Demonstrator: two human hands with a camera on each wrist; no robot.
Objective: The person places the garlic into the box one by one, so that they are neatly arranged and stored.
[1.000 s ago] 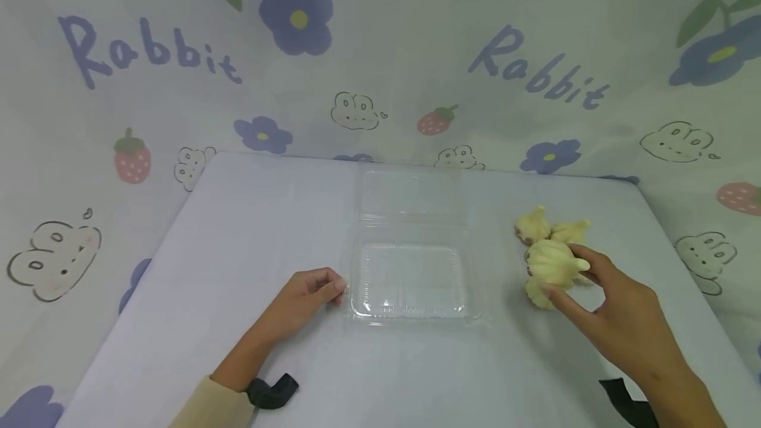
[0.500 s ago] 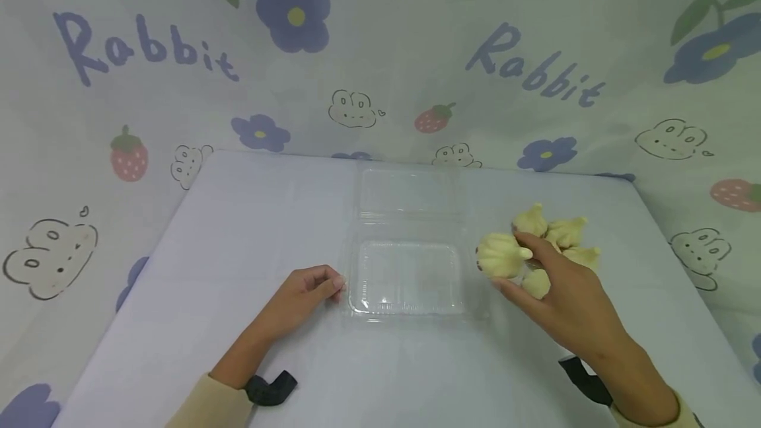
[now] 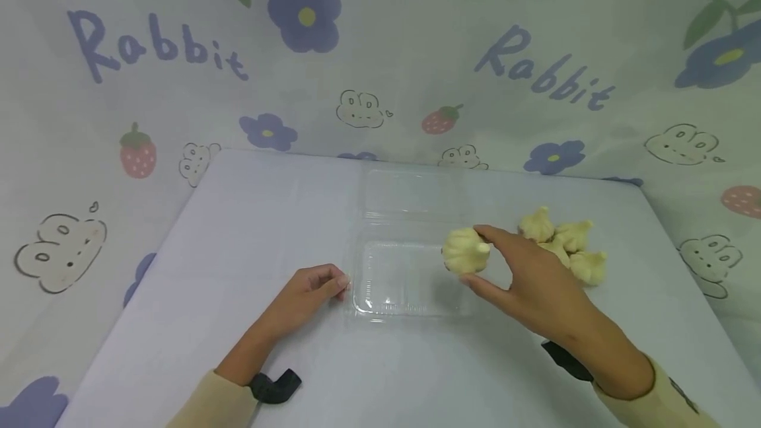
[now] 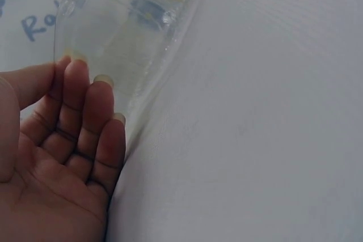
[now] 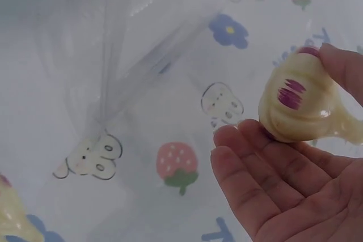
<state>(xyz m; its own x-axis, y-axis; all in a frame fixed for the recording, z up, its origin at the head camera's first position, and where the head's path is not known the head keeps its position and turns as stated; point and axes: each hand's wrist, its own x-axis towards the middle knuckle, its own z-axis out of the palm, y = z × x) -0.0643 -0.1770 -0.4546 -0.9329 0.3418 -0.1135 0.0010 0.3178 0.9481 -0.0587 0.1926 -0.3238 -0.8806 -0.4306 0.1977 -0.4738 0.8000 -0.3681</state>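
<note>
A cream-coloured garlic bulb (image 3: 466, 251) with purple marks is held between the thumb and fingers of my right hand (image 3: 535, 286), above the right part of a clear plastic box (image 3: 380, 314). In the right wrist view the bulb (image 5: 298, 100) shows its purple streaks and its stem points away to the right. The box lies open, its lid (image 3: 410, 193) folded back behind it. My left hand (image 3: 309, 296) pinches the box's left edge between thumb and index finger; in the left wrist view the other fingers (image 4: 99, 103) are loosely bent beside the clear plastic (image 4: 113, 43).
Several more garlic bulbs (image 3: 573, 236) lie in a cluster on the white table (image 3: 250, 216), right of the box. A curtain (image 3: 392, 58) printed with rabbits, flowers and strawberries hangs behind and at the sides.
My right hand has lifted one garlic bulb off the cluster and carried it left until it is over the box. The left hand has stayed at the box's edge.
</note>
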